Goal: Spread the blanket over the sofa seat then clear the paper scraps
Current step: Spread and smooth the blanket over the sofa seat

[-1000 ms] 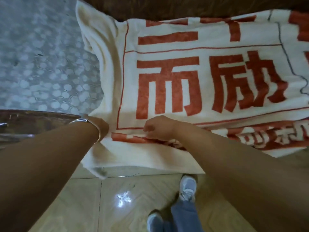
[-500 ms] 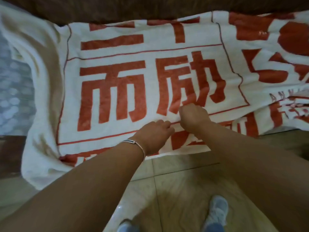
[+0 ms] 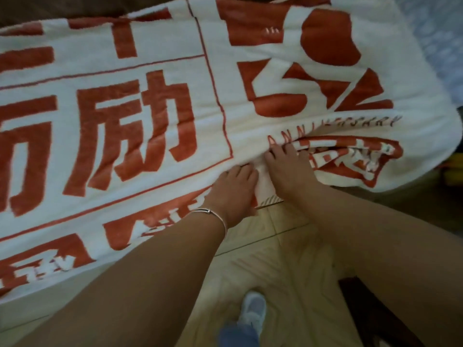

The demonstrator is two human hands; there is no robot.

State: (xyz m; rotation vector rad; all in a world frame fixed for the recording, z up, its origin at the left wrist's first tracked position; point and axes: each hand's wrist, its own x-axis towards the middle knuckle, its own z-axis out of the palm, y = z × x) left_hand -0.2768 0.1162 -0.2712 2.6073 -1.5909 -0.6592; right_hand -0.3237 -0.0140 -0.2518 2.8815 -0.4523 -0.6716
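The cream-white fleece blanket [image 3: 240,126] carries large rust-red block characters left of and beyond the fingers [image 3: 276,154] of the right hand [image 3: 288,174], boxed by thin red lines. Just past those fingertips runs small red lettering; to their right the fold shows a red-and-white patch. A thin silver bangle [image 3: 211,211] rings the left wrist. Nearer than the fingers: glossy beige floor tiles [image 3: 288,259], a pale grey shoe [image 3: 253,311], a blue denim trouser leg [image 3: 238,336].

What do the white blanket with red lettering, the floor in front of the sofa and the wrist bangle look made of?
White blanket with red lettering: soft plush fleece or terry, matte; the print edges look fuzzy and the folds are soft.
Beige floor tiles: probably glazed ceramic; smooth, with grout lines and a faint sheen.
Thin silver bangle on the left wrist: likely polished metal; it gives a bright glint.
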